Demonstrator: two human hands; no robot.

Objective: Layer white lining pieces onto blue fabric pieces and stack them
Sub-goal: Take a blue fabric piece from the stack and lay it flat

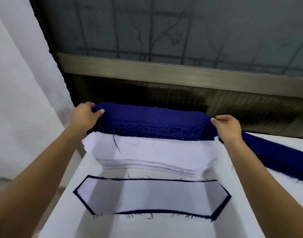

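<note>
Right now my left hand (85, 115) and right hand (228, 126) each pinch one end of the top blue fabric piece (150, 117) on its stack at twelve o'clock, long axis running nine-to-three, white lining stack (147, 152) just nearer me on the desk (233, 194).

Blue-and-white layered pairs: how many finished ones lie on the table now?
1 visible: the layered pair lies nearest the camera, white lining on blue fabric with only a blue border showing. More could lie hidden beneath it. Behind it sit the white lining stack and blue fabric stack.
</note>
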